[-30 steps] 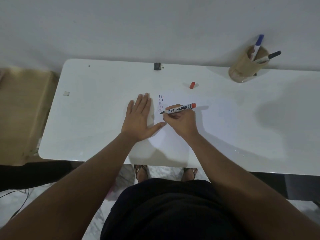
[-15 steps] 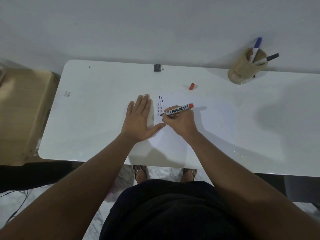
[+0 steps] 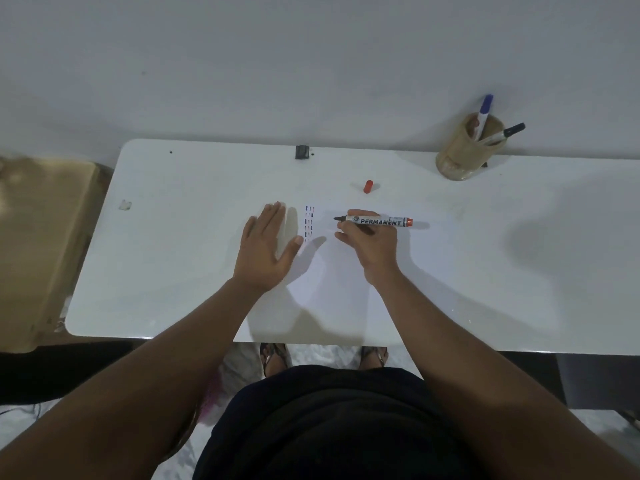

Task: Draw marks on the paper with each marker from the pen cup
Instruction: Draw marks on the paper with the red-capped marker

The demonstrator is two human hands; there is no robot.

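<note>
A white sheet of paper (image 3: 332, 271) lies on the white table (image 3: 173, 254), with a short column of blue and red marks (image 3: 309, 221) near its top left corner. My left hand (image 3: 266, 247) rests flat and open on the paper's left edge. My right hand (image 3: 369, 242) grips an uncapped red permanent marker (image 3: 377, 221), held level with its tip pointing left, a little right of the marks. The marker's red cap (image 3: 368, 186) lies on the table behind the paper. A tan pen cup (image 3: 465, 150) at the back right holds a blue marker (image 3: 484, 114) and a black marker (image 3: 505, 133).
A small dark object (image 3: 302, 151) sits at the table's back edge by the wall. A scrap of tape or paper (image 3: 125, 204) lies at the left. A brown cardboard box (image 3: 41, 244) stands left of the table. My feet (image 3: 277, 355) show below the front edge.
My right hand has drawn the marker to the right, off the column of marks, and turned it level. My left hand stays flat on the paper.
</note>
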